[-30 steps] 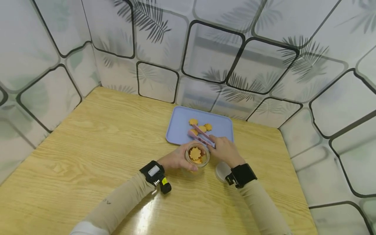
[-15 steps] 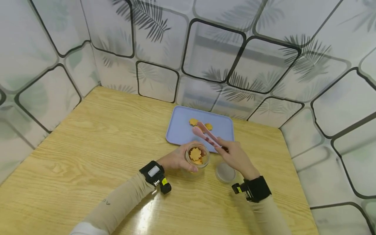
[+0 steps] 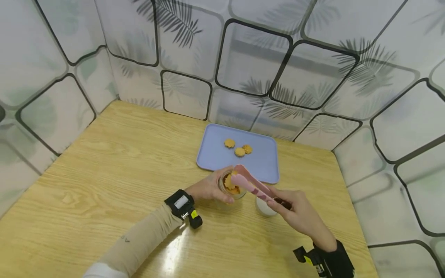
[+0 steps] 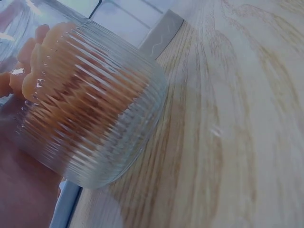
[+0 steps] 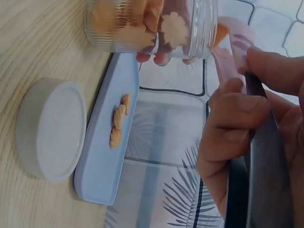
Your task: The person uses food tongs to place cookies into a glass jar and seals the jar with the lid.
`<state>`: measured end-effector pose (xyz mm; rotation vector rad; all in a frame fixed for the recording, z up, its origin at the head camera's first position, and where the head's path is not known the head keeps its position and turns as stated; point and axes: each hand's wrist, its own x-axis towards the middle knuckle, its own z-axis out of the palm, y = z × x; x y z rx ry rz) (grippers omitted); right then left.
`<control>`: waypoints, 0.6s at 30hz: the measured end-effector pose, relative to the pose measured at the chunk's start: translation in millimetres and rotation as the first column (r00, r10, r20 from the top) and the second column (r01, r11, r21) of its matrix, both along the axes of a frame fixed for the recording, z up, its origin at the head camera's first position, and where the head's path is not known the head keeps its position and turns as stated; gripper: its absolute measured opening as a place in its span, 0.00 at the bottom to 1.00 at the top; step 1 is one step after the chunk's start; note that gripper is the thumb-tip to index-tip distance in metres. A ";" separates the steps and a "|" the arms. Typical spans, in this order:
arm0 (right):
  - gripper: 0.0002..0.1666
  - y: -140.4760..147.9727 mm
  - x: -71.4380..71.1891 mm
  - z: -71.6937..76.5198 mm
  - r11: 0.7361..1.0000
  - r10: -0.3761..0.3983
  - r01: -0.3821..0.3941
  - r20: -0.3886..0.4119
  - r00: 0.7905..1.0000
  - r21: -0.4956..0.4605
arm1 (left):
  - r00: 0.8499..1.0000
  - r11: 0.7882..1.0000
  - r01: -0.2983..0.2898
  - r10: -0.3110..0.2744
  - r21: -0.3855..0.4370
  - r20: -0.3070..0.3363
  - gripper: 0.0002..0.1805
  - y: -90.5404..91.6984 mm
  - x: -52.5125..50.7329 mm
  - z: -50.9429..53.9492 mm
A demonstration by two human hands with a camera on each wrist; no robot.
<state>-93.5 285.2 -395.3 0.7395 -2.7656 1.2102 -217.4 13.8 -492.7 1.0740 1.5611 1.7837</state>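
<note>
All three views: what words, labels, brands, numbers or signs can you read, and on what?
Nothing legible.
Left sleeve: small dark mark, too small to read.
Left wristband: white patch, no text readable.
Pale block, left wrist view: faint squiggles, cannot tell whether writing.
Jar, tray, lid, tongs: no lettering visible.

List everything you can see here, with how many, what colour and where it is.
Wooden table: one, yellowish, beneath everything.
Leaf-patterned wall covering: around the table, whitish, black outlines.
Rectangular tray: one, blue, far side of table.
Ribbed glass jar: one, clear, in front of tray.
Slim tongs: one pair, pink with dark handles, tips at jar's mouth.
Round lid: one, white, on table beside jar.
Scalloped cookies: three on tray, one in tongs, several in jar (uncountable), all golden.
Left grip: one, bare, around jar.
Right grip: one, bare, holding tongs.
Wrist straps: two, black, one per wrist.
Sleeve: one, beige, left forearm.
</note>
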 end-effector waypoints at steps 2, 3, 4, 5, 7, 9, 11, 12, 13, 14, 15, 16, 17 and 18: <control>0.21 -0.8 1.0 0.3 0.999 0.041 -0.041 -0.009 0.999 0.003 | 1.000 1.000 -0.025 0.025 -0.012 -0.013 0.48 -1.2 0.6 -0.5; 0.21 -1.2 1.0 0.1 0.998 0.058 -0.058 -0.014 0.998 0.004 | 1.000 1.000 -0.021 0.021 -0.002 -0.010 0.47 -1.2 1.1 -0.5; 0.21 -1.7 0.8 0.0 0.998 0.070 -0.070 -0.018 0.997 0.003 | 1.000 1.000 -0.022 0.022 0.001 -0.016 0.46 -1.1 1.5 -1.2; 0.20 -2.1 0.6 -0.1 0.997 0.075 -0.075 -0.025 0.997 0.004 | 1.000 1.000 -0.015 0.015 0.012 -0.025 0.46 -0.6 1.7 -1.3; 0.21 -2.9 0.3 0.4 0.997 0.074 -0.074 -0.025 0.997 0.008 | 0.999 0.998 0.021 -0.019 0.054 -0.038 0.45 1.5 1.6 -1.5; 0.22 -4.2 -0.1 1.5 0.997 0.077 -0.077 -0.017 0.997 0.006 | 0.998 0.995 0.049 -0.046 0.089 -0.030 0.42 2.8 1.6 -1.3; 0.23 -5.3 -0.6 3.1 0.996 0.085 -0.085 -0.011 0.996 0.008 | 0.998 0.992 0.058 -0.056 0.108 -0.027 0.40 3.8 1.4 -0.6; 0.24 -6.0 -0.9 3.8 0.996 0.091 -0.090 -0.011 0.996 0.013 | 0.998 0.992 0.056 -0.054 0.110 -0.019 0.39 3.8 1.4 -0.4; 0.24 -6.5 -1.2 4.5 0.995 0.097 -0.096 -0.014 0.995 0.020 | 0.999 0.995 0.034 -0.033 0.092 -0.015 0.38 3.2 1.6 0.1; 0.25 -6.8 -1.4 5.1 0.995 0.099 -0.099 -0.017 0.995 0.029 | 1.000 0.997 0.022 -0.022 0.077 0.000 0.38 2.6 1.8 0.6; 0.25 -7.2 -1.6 5.5 0.994 0.096 -0.095 -0.022 0.995 0.044 | 1.000 0.996 0.025 -0.024 0.083 -0.006 0.37 3.1 1.5 1.1; 0.25 -7.3 -1.8 5.9 0.994 0.092 -0.091 -0.029 0.995 0.060 | 1.000 0.997 0.018 -0.018 0.073 -0.006 0.37 2.5 1.6 1.5; 0.26 -7.4 -2.0 6.0 0.993 0.088 -0.085 -0.034 0.996 0.077 | 1.000 0.998 0.013 -0.013 0.066 -0.011 0.37 2.3 1.5 1.7; 0.26 -7.6 -2.0 6.2 0.993 0.081 -0.078 -0.035 0.996 0.092 | 1.000 0.998 0.013 -0.012 0.067 -0.009 0.38 2.1 1.4 2.0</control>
